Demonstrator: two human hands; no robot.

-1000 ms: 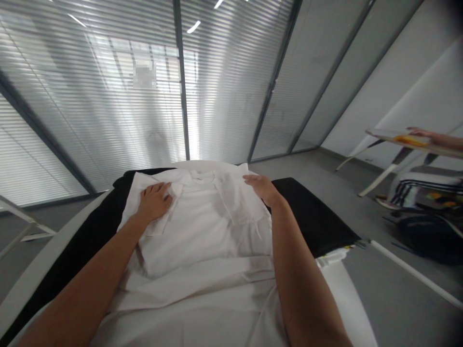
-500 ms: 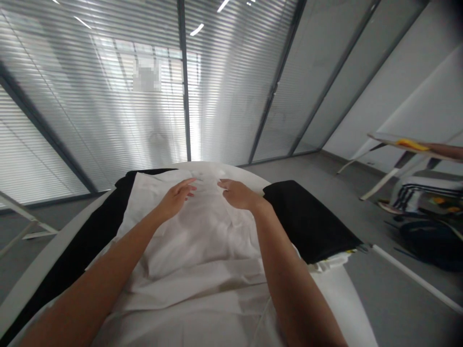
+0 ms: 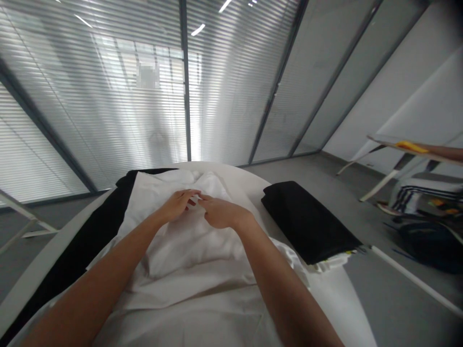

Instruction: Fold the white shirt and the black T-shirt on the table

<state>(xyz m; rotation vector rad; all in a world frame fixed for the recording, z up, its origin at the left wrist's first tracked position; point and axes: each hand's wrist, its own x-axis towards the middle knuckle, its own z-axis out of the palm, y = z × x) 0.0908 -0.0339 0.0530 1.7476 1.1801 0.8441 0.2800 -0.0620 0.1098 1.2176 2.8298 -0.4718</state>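
Note:
A white cloth garment (image 3: 202, 250) lies wrinkled across the round white table, reaching down to the bottom of the view. My right hand (image 3: 220, 212) is closed on its upper part, with the index finger stretched leftward. Facing it, my left hand (image 3: 177, 205) rests over the same cloth, fingers loosely bent and apart. The fingertips of both hands nearly meet; whether they touch I cannot tell. A small fold of cloth rises just beyond them.
A folded black cloth (image 3: 307, 221) lies on the table's right, over some white fabric. More black cloth (image 3: 90, 236) runs along the left under the white garment. The white table (image 3: 249, 180) stands before blinds (image 3: 144, 120). A co-worker's arm (image 3: 444, 152) rests on another table at right.
My right hand has moved left toward my left hand, and the garment's right side has shifted inward, baring tabletop beside the black cloth. My left hand has dropped slightly.

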